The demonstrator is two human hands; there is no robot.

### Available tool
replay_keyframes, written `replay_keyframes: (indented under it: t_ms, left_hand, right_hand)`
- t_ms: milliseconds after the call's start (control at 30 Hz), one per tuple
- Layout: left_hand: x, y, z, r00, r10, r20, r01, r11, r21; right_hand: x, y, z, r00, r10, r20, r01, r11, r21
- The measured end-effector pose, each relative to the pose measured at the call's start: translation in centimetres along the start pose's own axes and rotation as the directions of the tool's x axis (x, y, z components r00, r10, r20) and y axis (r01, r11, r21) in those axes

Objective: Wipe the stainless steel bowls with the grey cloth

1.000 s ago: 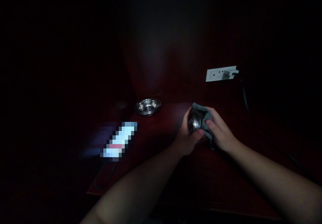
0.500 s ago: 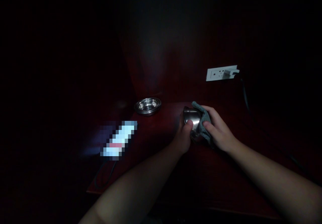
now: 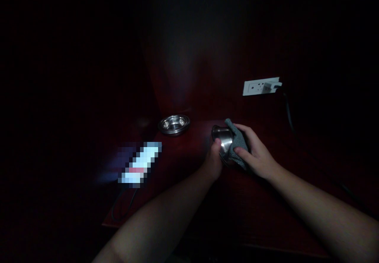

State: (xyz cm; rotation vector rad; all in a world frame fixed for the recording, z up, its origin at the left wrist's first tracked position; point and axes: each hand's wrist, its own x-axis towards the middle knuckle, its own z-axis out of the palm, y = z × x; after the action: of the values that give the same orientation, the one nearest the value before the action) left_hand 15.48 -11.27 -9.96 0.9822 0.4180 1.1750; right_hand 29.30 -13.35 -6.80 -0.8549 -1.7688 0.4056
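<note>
A shiny metal bowl [image 3: 224, 140] is held tilted on its side above the dark red table. My left hand [image 3: 213, 161] grips it from the left, thumb on its outer wall and the other fingers mostly hidden behind. A grey-green cloth [image 3: 239, 144] lies against the right side of the bowl. My right hand [image 3: 257, 154] is closed on this cloth, pressing it to the metal, with the thumb across its front. The bowl's inside and far side are out of sight.
Stacked metal bowls [image 3: 174, 125] stand at the table's back left. A lit phone [image 3: 140, 164], blurred into blocks, lies at the left with a cable below it. On the back wall is a white socket panel [image 3: 251, 87] with a plug and cord. The surroundings are very dark.
The bowl and my left thumb have shifted slightly left, and more of the bowl's wall shows. My right thumb and the cloth have moved a little left and down over the bowl.
</note>
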Motion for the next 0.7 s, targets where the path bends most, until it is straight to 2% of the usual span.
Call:
replay_keyframes:
  t_ms: [100,267,533,700]
  left_hand:
    - [-0.2,0.6,0.9,0.999,-0.011,-0.042,0.009,0.998,-0.055]
    - [-0.4,1.2,1.7,1.000,-0.012,-0.024,0.010,0.997,-0.073]
    - [-0.2,0.7,1.0,0.992,-0.126,-0.024,0.125,0.991,-0.038]
    - [-0.2,0.7,0.9,0.990,-0.137,-0.017,0.136,0.990,-0.048]
  right_hand:
    - [0.0,0.0,0.0,1.000,-0.001,0.006,0.001,1.000,-0.027]
    - [0.0,-0.1,0.0,1.000,-0.009,-0.001,0.009,0.999,-0.033]
    - [-0.1,-0.1,0.0,1.000,0.021,-0.003,-0.021,1.000,-0.019]
    - [-0.1,-0.2,0.1,1.000,0.023,-0.014,-0.023,1.000,-0.019]
